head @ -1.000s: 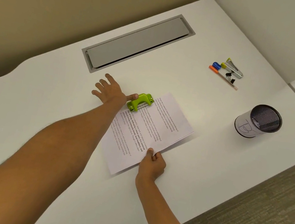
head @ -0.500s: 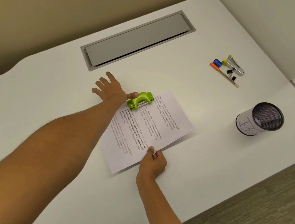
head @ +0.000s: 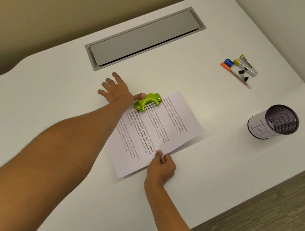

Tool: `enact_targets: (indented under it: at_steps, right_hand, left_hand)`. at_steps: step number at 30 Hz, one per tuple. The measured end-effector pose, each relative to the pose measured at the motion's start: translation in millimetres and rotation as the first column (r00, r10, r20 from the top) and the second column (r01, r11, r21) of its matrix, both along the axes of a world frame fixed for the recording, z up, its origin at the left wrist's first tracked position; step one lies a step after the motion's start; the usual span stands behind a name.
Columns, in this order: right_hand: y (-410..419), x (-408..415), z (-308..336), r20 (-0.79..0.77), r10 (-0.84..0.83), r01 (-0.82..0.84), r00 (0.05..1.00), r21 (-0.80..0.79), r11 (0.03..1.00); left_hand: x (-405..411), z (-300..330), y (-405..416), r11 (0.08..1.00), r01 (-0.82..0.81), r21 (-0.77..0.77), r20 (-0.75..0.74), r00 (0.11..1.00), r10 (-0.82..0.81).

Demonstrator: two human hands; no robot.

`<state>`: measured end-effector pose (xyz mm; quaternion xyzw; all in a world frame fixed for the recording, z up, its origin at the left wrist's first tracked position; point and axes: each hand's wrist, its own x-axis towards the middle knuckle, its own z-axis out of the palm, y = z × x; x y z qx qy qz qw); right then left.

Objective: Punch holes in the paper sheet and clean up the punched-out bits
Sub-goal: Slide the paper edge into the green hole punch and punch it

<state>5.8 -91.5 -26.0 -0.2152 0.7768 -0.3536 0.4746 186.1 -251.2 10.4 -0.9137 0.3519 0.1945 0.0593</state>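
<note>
The left hand [head: 118,91] lies near the middle of the frame with its fingers spread flat on the table [head: 47,110]; only the thumb touches anything, resting against the left end of the green hole punch [head: 148,102], so the hand grips nothing. The right hand [head: 161,164], lower and a little right of centre, pinches the near edge of the paper sheet [head: 156,134] between thumb on top and curled fingers beneath, lifting that edge slightly off the table.

The sheet lies at a slant in the centre of the frame, its far edge tucked into the punch's slot. It looks thin and floppy: it will likely bend or slide if pushed from one corner, so an edge pinch near the middle, as here, seems the sensible hold while feeding it in. The punch looks small, rigid and light enough to skid on the smooth tabletop; steadying its end and pressing on the lever's broad top should suit it.

At the right stands a mesh cup [head: 273,122]; a stapler [head: 247,65], pens and binder clips lie at the upper right, well apart from the sheet.
</note>
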Motion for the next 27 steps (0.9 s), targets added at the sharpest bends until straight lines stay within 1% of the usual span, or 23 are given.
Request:
enact_targets:
  at_steps: [10,21,23,27]
  right_hand:
    - [0,3,-3,0.054,-0.062,0.061,0.997,0.027,0.998]
    - [-3,1,-4,0.130,-0.114,0.111,0.985,0.030,0.993]
    - [-2,1,-4,0.129,-0.111,0.108,0.986,0.030,0.994]
    - [-2,0,-3,0.135,-0.109,0.105,0.985,0.033,0.994]
  left_hand:
    - [5,-2,-2,0.999,0.035,0.024,-0.015,0.999,-0.034]
    - [11,-4,-3,0.995,0.098,-0.007,-0.059,0.993,-0.098]
    - [10,-7,-3,0.996,0.087,-0.024,-0.074,0.993,-0.089]
    - [9,-15,1,0.998,0.004,-0.063,-0.106,0.994,-0.011]
